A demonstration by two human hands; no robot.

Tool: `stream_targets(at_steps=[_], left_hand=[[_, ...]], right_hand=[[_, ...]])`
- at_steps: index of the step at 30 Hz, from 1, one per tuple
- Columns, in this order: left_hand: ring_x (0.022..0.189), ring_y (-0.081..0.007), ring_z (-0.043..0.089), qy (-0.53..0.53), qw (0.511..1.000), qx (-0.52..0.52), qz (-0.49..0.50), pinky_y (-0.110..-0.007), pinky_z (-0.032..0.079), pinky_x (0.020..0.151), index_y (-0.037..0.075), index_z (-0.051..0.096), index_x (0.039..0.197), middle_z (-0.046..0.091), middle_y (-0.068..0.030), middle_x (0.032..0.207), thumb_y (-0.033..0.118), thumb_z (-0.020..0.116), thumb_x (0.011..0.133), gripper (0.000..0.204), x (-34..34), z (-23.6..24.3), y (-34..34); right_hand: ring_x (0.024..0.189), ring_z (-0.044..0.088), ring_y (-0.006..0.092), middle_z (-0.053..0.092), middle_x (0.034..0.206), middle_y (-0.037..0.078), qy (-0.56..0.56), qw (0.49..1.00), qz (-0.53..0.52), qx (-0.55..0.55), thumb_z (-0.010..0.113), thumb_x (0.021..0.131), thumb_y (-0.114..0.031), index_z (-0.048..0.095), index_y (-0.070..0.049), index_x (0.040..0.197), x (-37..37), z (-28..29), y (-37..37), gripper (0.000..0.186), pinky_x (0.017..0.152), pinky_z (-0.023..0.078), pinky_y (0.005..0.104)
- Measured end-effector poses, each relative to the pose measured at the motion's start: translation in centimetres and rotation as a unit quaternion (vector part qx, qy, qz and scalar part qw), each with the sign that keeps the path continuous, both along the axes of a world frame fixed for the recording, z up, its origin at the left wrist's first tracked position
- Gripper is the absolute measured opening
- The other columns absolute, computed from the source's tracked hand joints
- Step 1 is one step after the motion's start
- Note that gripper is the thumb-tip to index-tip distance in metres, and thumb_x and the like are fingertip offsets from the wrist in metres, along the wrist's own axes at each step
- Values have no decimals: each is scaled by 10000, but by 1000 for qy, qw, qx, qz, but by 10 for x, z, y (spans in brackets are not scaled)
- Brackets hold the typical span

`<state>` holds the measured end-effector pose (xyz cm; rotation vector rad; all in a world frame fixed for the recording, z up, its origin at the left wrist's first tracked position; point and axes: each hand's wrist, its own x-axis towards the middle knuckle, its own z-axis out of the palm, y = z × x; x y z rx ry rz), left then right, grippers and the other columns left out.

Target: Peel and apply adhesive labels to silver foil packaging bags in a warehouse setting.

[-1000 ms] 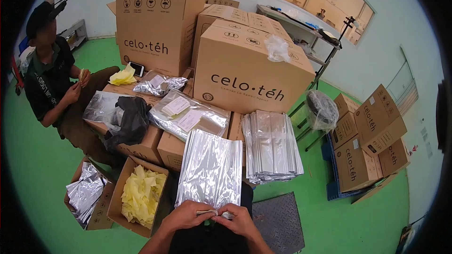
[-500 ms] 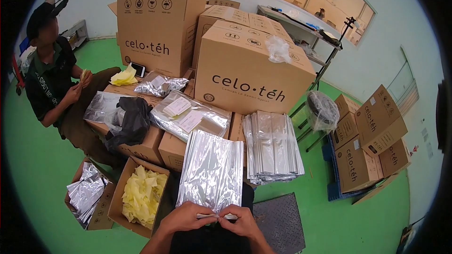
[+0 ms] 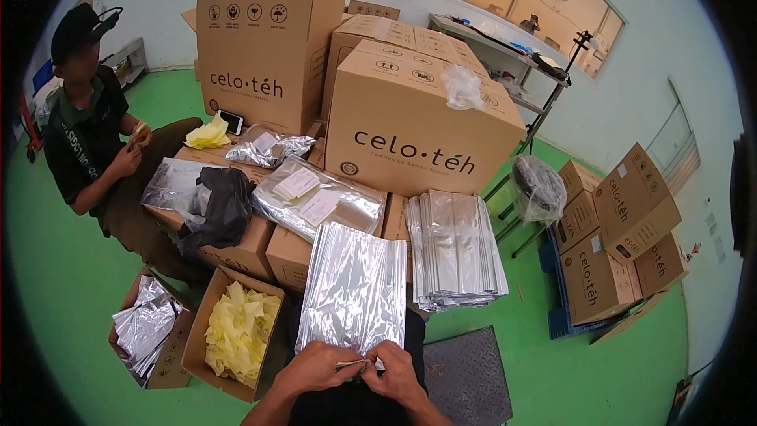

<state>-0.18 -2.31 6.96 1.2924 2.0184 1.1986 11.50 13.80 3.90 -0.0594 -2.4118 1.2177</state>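
A stack of shiny silver foil bags (image 3: 352,288) lies over my lap, its far end resting against the boxes. My left hand (image 3: 315,366) is closed at the near edge of the stack, pinching a pale folded strip of foil bag between thumb and fingers. Close beside it, my right hand (image 3: 393,372) is also closed, its fingertips pinching the same edge and meeting the left hand's. The undersides of the fingers and part of the pinched edge are hidden.
Another foil bag stack (image 3: 457,248) stands at right, beside a large carton (image 3: 426,122). At left are a box of yellow strips (image 3: 240,335), a box of foil pieces (image 3: 150,327) and a seated co-worker (image 3: 91,122). A dark metal plate (image 3: 469,375) lies on the floor.
My right hand has shifted slightly left and turned, and the folded edge shows less beside it. Both hands stay pinched at the near edge. The co-worker's head has tipped a little.
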Motion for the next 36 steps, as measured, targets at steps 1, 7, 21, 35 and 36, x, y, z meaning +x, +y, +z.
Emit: stream_targets(at_steps=[1,7,21,35,36], left_hand=[[651,-367,654,1,1000,1,0,-413,512,583,86,733,931,665,-178,733,252,689,881,179,0,-1,0],[636,-363,654,38,999,5,16,-421,516,567,100,728,910,669,-176,732,269,685,883,176,3,-7,2],[868,-307,674,106,967,139,185,-371,532,792,12,689,982,700,-123,939,88,774,796,218,20,7,19],[777,-115,616,-488,757,320,293,-247,488,744,-15,612,1005,656,-80,829,121,609,963,142,20,-21,7],[777,-115,616,-489,756,319,296,-247,488,744,-15,612,1005,656,-80,829,121,609,963,142,17,-22,6]], right_hand=[[706,607,324,590,748,138,4,1000,-10,-3,697,705,-30,581,-7,789,0,-3,-2,145,646,492,403],[714,602,335,579,758,151,5,999,-36,-13,660,755,-23,568,-3,844,1,-11,-7,130,652,489,409],[704,626,146,660,794,106,-94,978,-51,-179,637,943,-122,610,30,985,-2,21,5,160,634,500,293],[727,617,141,620,896,56,146,780,-194,-577,482,969,-32,504,-69,1001,-9,-3,12,53,683,551,334],[727,617,141,620,896,56,143,779,-195,-578,482,969,-32,504,-69,1001,-5,-13,26,53,683,551,334]])
